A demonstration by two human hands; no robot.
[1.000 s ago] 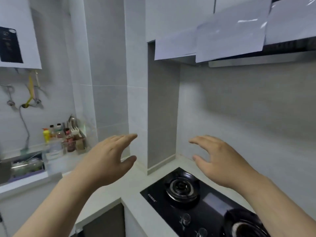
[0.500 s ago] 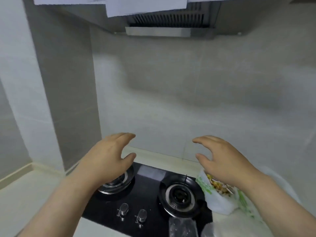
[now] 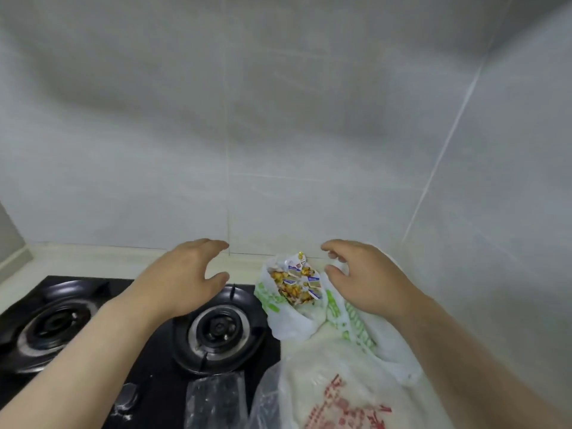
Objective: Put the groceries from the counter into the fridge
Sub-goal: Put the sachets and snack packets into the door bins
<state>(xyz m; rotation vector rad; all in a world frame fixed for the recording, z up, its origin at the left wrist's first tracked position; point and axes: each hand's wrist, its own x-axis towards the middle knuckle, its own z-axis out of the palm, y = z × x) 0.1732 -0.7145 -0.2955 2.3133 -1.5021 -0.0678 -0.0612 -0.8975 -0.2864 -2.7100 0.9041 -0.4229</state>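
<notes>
Nothing looks put away yet, and no fridge is in view: a white bag with green print (image 3: 288, 323), open on yellow snack packets (image 3: 294, 286), lies on the counter (image 3: 93, 258) right of the black stove (image 3: 62, 320), a pale bag with red print (image 3: 325, 376) lies nearer, and a clear plastic bag (image 3: 213, 400) sits on the stove's near edge. The left hand (image 3: 185, 280) hovers over the right burner (image 3: 219, 328) and the right hand (image 3: 371, 283) over the green-printed bag, each grip spread wide and empty. The green and red print and the packets' labels are too blurred to read.
</notes>
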